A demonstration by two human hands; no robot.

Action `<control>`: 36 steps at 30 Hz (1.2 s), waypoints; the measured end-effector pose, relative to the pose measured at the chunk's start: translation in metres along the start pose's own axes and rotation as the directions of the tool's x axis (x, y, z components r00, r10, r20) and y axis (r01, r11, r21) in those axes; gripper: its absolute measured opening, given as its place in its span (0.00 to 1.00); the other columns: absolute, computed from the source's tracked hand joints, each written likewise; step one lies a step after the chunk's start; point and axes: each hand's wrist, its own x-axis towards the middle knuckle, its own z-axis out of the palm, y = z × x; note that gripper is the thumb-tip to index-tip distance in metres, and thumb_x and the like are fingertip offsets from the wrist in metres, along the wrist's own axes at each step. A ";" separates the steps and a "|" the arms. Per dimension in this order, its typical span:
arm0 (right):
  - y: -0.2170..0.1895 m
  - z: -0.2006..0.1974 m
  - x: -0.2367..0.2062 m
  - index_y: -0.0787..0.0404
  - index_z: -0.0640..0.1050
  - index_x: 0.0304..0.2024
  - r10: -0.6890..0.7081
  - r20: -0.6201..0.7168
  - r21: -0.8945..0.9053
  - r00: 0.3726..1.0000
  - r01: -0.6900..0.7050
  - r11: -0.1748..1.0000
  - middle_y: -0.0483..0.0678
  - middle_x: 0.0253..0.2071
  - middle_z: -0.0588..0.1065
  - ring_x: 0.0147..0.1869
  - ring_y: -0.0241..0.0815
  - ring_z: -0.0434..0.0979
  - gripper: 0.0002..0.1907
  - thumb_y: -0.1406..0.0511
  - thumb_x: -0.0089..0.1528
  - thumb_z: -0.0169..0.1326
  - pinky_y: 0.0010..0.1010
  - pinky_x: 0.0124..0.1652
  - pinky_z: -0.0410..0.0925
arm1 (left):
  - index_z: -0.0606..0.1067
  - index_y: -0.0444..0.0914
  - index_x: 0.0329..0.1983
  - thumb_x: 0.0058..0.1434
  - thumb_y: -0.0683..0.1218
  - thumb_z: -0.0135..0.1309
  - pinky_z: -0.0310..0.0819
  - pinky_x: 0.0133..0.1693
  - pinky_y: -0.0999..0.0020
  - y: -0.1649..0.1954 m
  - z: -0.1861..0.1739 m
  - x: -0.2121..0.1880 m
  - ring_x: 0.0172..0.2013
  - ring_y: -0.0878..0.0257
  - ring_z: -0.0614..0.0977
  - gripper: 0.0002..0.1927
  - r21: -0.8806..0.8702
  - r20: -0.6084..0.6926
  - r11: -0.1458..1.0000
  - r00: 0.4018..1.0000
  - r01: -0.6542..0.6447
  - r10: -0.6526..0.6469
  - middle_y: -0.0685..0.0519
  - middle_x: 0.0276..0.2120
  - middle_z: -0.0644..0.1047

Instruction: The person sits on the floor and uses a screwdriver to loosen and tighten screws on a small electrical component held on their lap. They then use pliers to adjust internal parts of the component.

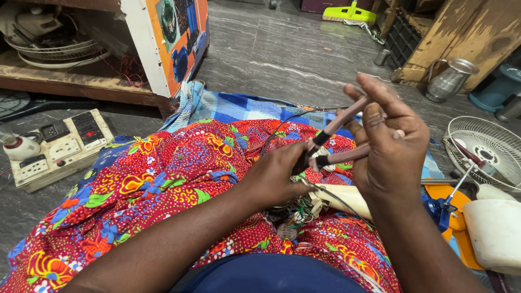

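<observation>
Floral cloth [163, 179] covered the lap; left hand [274, 176] and right hand [391, 146] fingers pinched two pink-handled probes [339, 123] above a wired part [304, 209].

head camera, looking down, close over lap
</observation>
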 end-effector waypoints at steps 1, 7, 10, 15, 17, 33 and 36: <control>-0.002 0.002 -0.003 0.74 0.72 0.61 0.033 -0.027 0.045 0.999 -0.031 0.998 0.57 0.61 0.73 0.68 0.50 0.75 0.17 0.72 0.70 0.51 0.43 0.58 0.77 | 0.74 0.36 0.54 0.47 0.48 0.69 0.79 0.40 0.56 0.004 -0.006 0.005 0.38 0.54 0.85 0.31 -0.072 0.015 0.996 0.998 0.055 -0.054 0.46 0.38 0.82; -0.028 -0.021 0.000 0.68 0.72 0.59 0.235 0.183 -0.522 0.955 -0.108 0.846 0.56 0.56 0.76 0.60 0.50 0.79 0.26 0.70 0.58 0.59 0.42 0.53 0.77 | 0.83 0.37 0.32 0.48 0.46 0.68 0.76 0.30 0.55 0.005 -0.045 0.012 0.25 0.53 0.83 0.10 0.241 -0.098 0.965 0.986 -0.107 0.134 0.48 0.24 0.80; -0.031 -0.036 -0.003 0.60 0.78 0.57 0.536 0.266 -0.963 0.801 0.194 0.189 0.54 0.50 0.81 0.51 0.49 0.83 0.34 0.59 0.50 0.71 0.40 0.49 0.74 | 0.83 0.38 0.33 0.52 0.48 0.66 0.76 0.32 0.52 0.000 -0.053 0.014 0.27 0.49 0.83 0.09 0.404 -0.013 0.871 0.951 -0.278 0.309 0.46 0.26 0.81; 0.011 -0.025 -0.060 0.68 0.71 0.61 0.538 0.349 -0.930 0.767 0.353 0.100 0.60 0.49 0.76 0.49 0.60 0.79 0.45 0.55 0.45 0.70 0.46 0.44 0.71 | 0.83 0.39 0.32 0.64 0.50 0.58 0.77 0.37 0.52 -0.003 -0.036 0.013 0.36 0.50 0.84 0.11 0.477 0.235 0.779 0.914 -0.406 0.332 0.48 0.31 0.82; 0.029 -0.024 -0.078 0.71 0.68 0.58 0.520 0.253 -0.964 0.816 0.258 0.064 0.62 0.46 0.73 0.46 0.63 0.78 0.41 0.59 0.46 0.67 0.48 0.42 0.71 | 0.81 0.40 0.40 0.61 0.46 0.59 0.78 0.46 0.55 -0.012 -0.028 0.012 0.44 0.52 0.84 0.07 0.453 0.175 0.733 0.857 -0.508 0.485 0.49 0.41 0.82; 0.066 -0.025 -0.051 0.76 0.75 0.30 0.970 -0.128 -0.494 0.205 -0.862 0.117 0.61 0.20 0.75 0.19 0.52 0.75 0.15 0.66 0.56 0.44 0.42 0.21 0.71 | 0.80 0.33 0.46 0.32 0.53 0.73 0.80 0.46 0.62 -0.121 0.048 -0.021 0.41 0.54 0.87 0.36 -0.214 0.257 0.772 0.797 0.598 -0.546 0.46 0.41 0.85; 0.061 -0.013 -0.046 0.77 0.75 0.31 0.973 -0.145 -0.534 0.179 -0.842 0.075 0.61 0.20 0.75 0.19 0.53 0.76 0.17 0.65 0.58 0.44 0.44 0.21 0.73 | 0.78 0.31 0.44 0.33 0.52 0.74 0.80 0.46 0.61 -0.112 0.047 -0.025 0.42 0.54 0.86 0.35 -0.101 0.149 0.820 0.823 0.564 -0.547 0.43 0.41 0.83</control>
